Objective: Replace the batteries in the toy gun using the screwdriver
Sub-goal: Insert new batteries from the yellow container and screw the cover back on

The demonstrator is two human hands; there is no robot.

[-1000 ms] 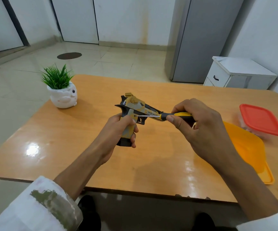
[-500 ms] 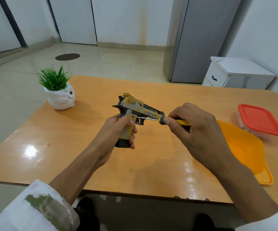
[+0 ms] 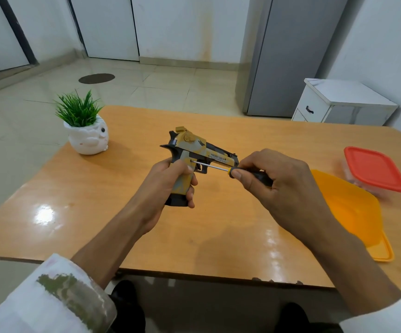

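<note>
Head view is showing the toy gun held over the middle of the table. Its grip is mostly hiding inside the left hand, whose fingers are curling round it, and only the black base is poking out below. The body is showing tan-and-yellow camouflage, black trim and small lettering. The screwdriver is meeting the grip from 3 o'clock, with its tip hard to make out. The right hand is pinching and covering its handle. At 10 o'clock 1 potted plant is standing. At 3 o'clock an orange tray and a blurred red-lidded box are lying.
</note>
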